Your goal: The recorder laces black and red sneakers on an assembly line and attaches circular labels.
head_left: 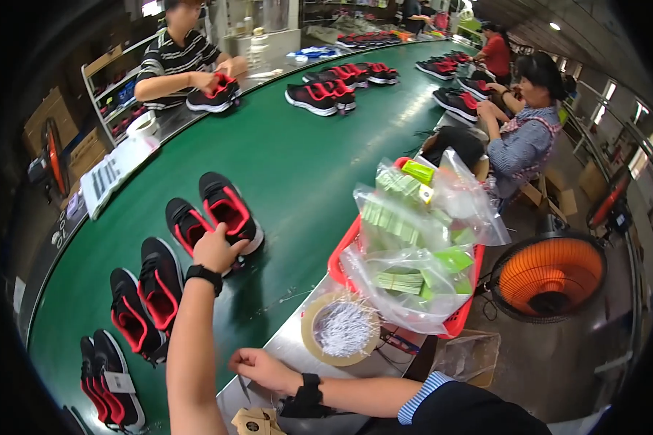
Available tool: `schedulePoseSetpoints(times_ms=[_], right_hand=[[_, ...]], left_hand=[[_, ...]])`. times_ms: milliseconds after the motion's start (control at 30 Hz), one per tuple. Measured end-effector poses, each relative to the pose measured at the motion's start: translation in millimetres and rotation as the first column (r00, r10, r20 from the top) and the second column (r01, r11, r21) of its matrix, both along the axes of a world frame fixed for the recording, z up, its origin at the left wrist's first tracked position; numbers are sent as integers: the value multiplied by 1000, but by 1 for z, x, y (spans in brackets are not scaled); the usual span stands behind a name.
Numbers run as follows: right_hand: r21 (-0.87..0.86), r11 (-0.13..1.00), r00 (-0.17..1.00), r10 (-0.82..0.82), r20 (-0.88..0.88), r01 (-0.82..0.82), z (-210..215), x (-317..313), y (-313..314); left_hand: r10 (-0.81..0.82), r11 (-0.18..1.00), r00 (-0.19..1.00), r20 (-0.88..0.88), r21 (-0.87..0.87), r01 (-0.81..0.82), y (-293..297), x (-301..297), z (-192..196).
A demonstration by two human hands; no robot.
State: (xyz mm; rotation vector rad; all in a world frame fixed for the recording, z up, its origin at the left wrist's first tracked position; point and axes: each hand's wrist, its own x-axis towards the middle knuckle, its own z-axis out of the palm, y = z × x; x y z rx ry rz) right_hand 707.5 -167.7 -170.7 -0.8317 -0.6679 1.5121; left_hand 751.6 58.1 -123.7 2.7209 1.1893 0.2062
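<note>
My left hand [218,250] reaches over the green belt and grips the heel end of a black sneaker [230,206] with red lining. Its partner sneaker [189,223] lies close against it, toes pointing away. A dark band circles my left wrist. My right hand [267,370] rests low over the metal table edge with its fingers curled in; whatever they hold, if anything, is hidden. Right of that hand, a tan tape roll [313,335] encircles a bunch of white string tags [345,330]. Brown paper tags [256,422] sit just below it.
More sneaker pairs [159,283] line the belt [283,174] at left. A red basket [335,264] holds plastic bags of green-white slips. An orange fan [551,275] stands at right. Co-workers [526,138] handle sneakers along both sides; a white packet [116,174] lies at the far edge.
</note>
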Motion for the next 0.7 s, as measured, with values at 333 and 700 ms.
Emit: schedulePoseSetpoints(times_ms=[333, 700], right_hand=[[5, 1000, 999, -16, 50, 15, -9, 23, 0], [208, 897, 707, -437, 556, 390, 33, 41, 32]], left_hand=[[-119, 980, 979, -165, 136, 143, -48, -115, 14], [-108, 994, 980, -166, -36, 103, -89, -205, 36]])
